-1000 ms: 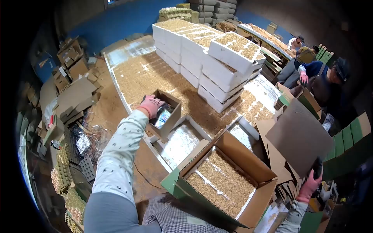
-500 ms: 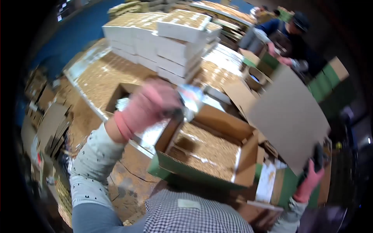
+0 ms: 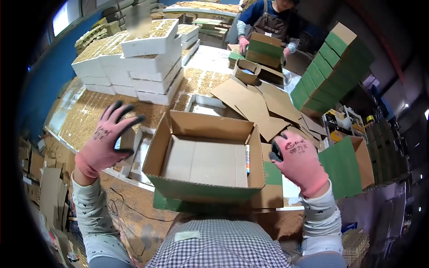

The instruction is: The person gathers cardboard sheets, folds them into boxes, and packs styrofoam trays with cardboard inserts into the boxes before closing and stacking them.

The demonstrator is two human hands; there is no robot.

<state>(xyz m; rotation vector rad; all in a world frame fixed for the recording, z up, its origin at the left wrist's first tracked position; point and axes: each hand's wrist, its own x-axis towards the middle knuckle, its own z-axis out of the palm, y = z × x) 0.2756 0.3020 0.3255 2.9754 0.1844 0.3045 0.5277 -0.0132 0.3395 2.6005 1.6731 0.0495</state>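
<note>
An open cardboard box (image 3: pixel 201 190), green outside and brown inside, stands in front of me. Inside it a flat cardboard sheet (image 3: pixel 203 161) covers the contents. A slim tube with a coloured label (image 3: pixel 247 160) lies along the box's right inner side. To the left of the box my left hand (image 3: pixel 107 138), in a pink glove with dark fingertips, is held with fingers spread and nothing in it. My right hand (image 3: pixel 300 161), gloved alike, hovers just right of the box; its fingers are partly curled but apart, with nothing seen in them.
White foam trays (image 3: pixel 154 67) filled with brown granular material are stacked at the back left. Loose cardboard pieces (image 3: pixel 254 105) and a tape roll (image 3: pixel 246 71) lie right of centre. Green boxes (image 3: pixel 328 67) are stacked at the right. A co-worker (image 3: pixel 266 20) handles a box across the table.
The large cardboard sheet has gone from my right hand, and a sheet now covers the brown granular contents of the box. My left hand has moved left and spread its fingers. The view has shifted.
</note>
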